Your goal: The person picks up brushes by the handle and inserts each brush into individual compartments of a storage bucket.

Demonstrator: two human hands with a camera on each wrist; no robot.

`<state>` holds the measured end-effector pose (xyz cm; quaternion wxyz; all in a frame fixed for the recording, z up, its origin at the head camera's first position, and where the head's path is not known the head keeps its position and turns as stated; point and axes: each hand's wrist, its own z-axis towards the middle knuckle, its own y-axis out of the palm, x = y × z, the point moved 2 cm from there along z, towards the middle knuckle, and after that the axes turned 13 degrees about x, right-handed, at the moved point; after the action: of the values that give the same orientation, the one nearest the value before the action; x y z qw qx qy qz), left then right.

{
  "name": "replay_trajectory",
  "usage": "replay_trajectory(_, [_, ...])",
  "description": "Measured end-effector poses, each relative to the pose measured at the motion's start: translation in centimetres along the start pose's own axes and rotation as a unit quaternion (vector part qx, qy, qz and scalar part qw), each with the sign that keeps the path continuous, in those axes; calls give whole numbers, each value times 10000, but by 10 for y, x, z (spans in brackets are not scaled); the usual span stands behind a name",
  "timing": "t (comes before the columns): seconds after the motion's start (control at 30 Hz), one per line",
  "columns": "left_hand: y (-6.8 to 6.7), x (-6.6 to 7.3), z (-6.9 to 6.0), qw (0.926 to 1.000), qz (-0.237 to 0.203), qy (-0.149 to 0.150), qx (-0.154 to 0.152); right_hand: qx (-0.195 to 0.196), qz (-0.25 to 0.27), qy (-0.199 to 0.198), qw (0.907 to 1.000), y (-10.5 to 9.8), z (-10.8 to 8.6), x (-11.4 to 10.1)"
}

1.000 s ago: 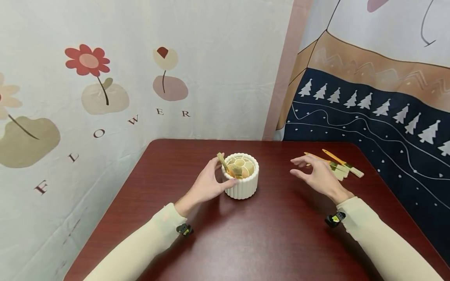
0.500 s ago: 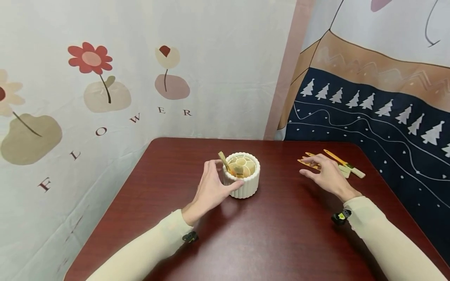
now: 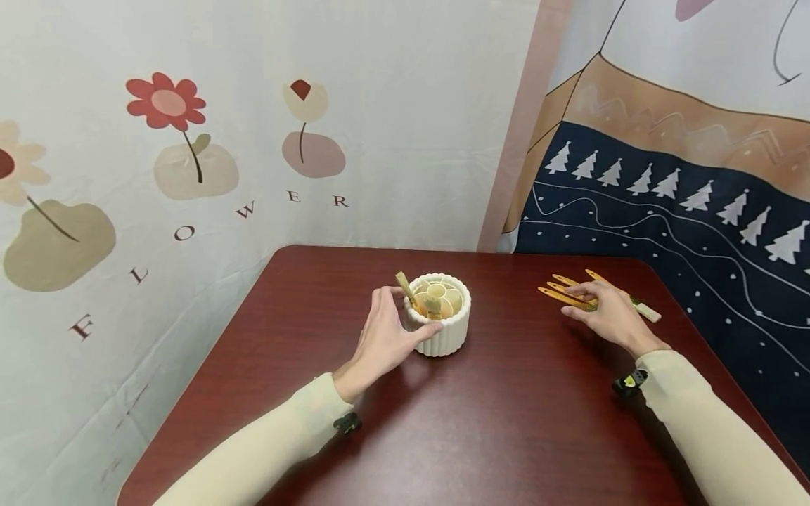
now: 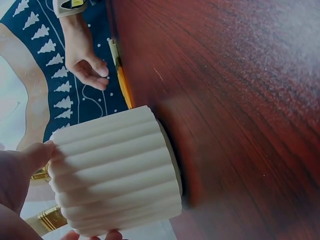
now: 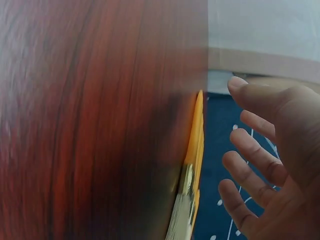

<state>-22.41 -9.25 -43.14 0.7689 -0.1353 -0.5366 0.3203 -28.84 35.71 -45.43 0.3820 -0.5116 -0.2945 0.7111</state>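
Note:
A round, white, ribbed brush holder [image 3: 443, 339] with an inner divider stands on the table. My left hand [image 3: 382, 341] grips its left side, thumb on the near wall and fingers round the far side. Paintbrushes stand in it bristles up, one brush [image 3: 403, 282] leaning left. In the left wrist view the holder [image 4: 117, 172] fills the middle and a brush ferrule [image 4: 52, 218] shows by the rim. Above several yellow-handled paintbrushes [image 3: 557, 295] on the right hovers my right hand [image 3: 610, 316]. The right wrist view shows its fingers [image 5: 255, 157] apart, beside a lying paintbrush [image 5: 196, 132].
The dark red wooden table [image 3: 493, 429] ends at a back edge against a pale flower-printed cloth [image 3: 405, 126]. A navy tree-printed cloth [image 3: 696, 260] hangs at the right, close behind the lying brushes.
My right hand has moved right and over the lying paintbrushes, leaving their yellow handles in sight to its left. The left hand stays at the holder; the head view has shifted slightly.

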Motion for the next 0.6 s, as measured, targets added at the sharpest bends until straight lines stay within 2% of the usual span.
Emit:
replay_trajectory(0.3, [-2,-2,2,9999,-143,-29,-68,-320,-88,311,9990,-6,3,19])
replay_trajectory(0.6, [-5,-3,4,9994,-285,40,-191,-371,-146,372,9985,-9,0,35])
